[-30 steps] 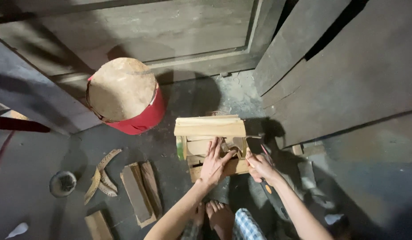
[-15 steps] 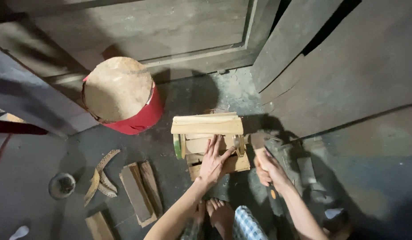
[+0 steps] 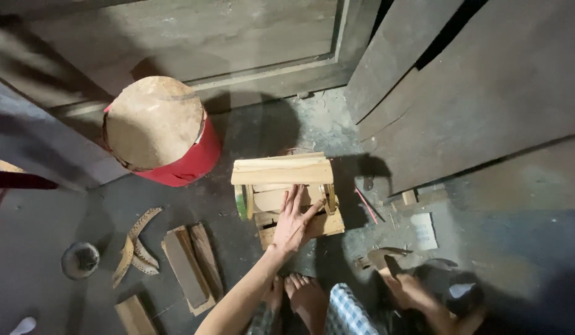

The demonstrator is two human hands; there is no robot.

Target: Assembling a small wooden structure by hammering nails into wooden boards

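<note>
A small pale wooden frame (image 3: 281, 170), made of slats with a plank across its top, stands on the dark floor. My left hand (image 3: 295, 222) lies flat on its front part, fingers spread. My right hand (image 3: 418, 293) is low at the right, away from the frame and blurred. It grips the handle of a hammer (image 3: 379, 256), whose head points left, just above the floor. My bare feet (image 3: 300, 291) are just below the frame.
A red drum with a round wooden lid (image 3: 154, 124) stands to the left. Flat wood offcuts (image 3: 191, 267), curved wood pieces (image 3: 132, 248) and a small round tin (image 3: 80, 259) lie at lower left. Large grey boards (image 3: 486, 93) lean at the right.
My right hand has drawn the hammer back from the frame, down and to the right. My left hand stays pressed on the frame.
</note>
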